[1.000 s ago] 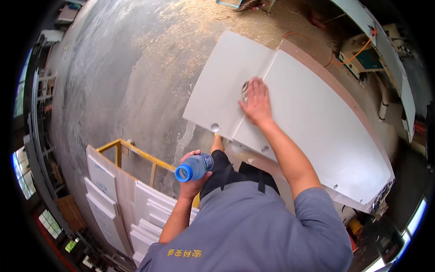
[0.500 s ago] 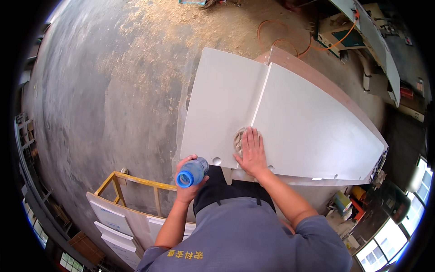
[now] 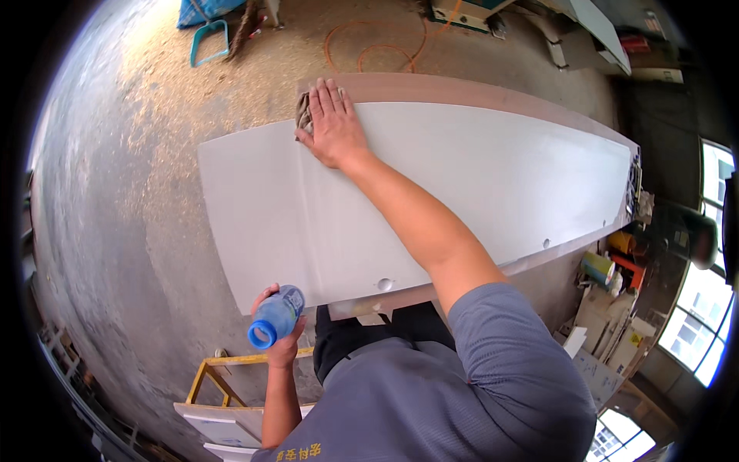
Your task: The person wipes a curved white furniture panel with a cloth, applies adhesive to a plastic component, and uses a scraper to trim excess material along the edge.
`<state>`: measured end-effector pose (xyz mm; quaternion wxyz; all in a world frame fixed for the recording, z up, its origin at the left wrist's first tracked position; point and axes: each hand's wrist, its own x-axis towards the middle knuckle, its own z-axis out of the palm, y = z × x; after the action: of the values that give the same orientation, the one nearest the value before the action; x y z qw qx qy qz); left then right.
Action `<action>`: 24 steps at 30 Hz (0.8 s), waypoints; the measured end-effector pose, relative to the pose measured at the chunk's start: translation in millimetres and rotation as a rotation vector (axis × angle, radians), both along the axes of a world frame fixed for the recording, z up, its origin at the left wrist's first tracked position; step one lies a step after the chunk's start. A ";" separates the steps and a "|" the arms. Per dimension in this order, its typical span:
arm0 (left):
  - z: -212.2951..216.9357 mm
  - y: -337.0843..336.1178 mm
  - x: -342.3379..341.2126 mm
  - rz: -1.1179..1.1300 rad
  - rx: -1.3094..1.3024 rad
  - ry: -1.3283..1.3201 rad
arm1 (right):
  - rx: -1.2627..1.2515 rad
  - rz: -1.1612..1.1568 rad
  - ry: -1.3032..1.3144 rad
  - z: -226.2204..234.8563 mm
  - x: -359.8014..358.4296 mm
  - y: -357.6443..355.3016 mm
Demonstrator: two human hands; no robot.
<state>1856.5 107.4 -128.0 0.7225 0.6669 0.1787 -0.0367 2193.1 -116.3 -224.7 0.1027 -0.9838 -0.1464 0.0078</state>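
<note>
Crumpled cloth (image 3: 303, 117) under the flat right hand (image 3: 336, 127) has moved from near the close edge of the pale panels (image 3: 477, 177) to their far edge, spanning their width, while the left hand (image 3: 285, 346) grips a blue bottle (image 3: 279, 312).

Pale sawdust (image 3: 142, 100) is found scattered over the grey concrete floor (image 3: 100, 239), left of the right hand (image 3: 336, 131). A teal, open rectangular frame (image 3: 193, 50) is noted beyond and left of that hand, near a bright blue bundle (image 3: 212, 9). A thin, looped orange hose (image 3: 416, 58) is seen beyond it. A yellow-painted frame (image 3: 250, 358) is recorded on the near side of the left hand (image 3: 285, 348). Multi-paned windows (image 3: 697, 319) are observed far right of both hands.
</note>
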 end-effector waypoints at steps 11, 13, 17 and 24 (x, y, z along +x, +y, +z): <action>-0.8 -194.0 -7.6 0.050 0.124 -0.011 | -0.183 -0.441 0.055 -10.8 -28.9 -481.5; 1.2 -236.0 -16.5 0.104 0.022 0.025 | -0.226 -0.612 -0.006 -31.0 -43.7 -622.4; 16.2 -287.6 -30.6 0.054 -0.008 0.053 | -0.314 -0.903 -0.033 -61.1 -133.8 -852.9; 48.1 -304.3 -56.0 0.094 0.127 0.108 | -0.197 -0.870 -0.055 -54.2 -266.0 -781.3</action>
<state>1800.5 -197.0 -79.9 0.6691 0.6991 0.2506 -0.0272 1927.1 -897.6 -278.9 -0.0016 -0.9589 0.2797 -0.0483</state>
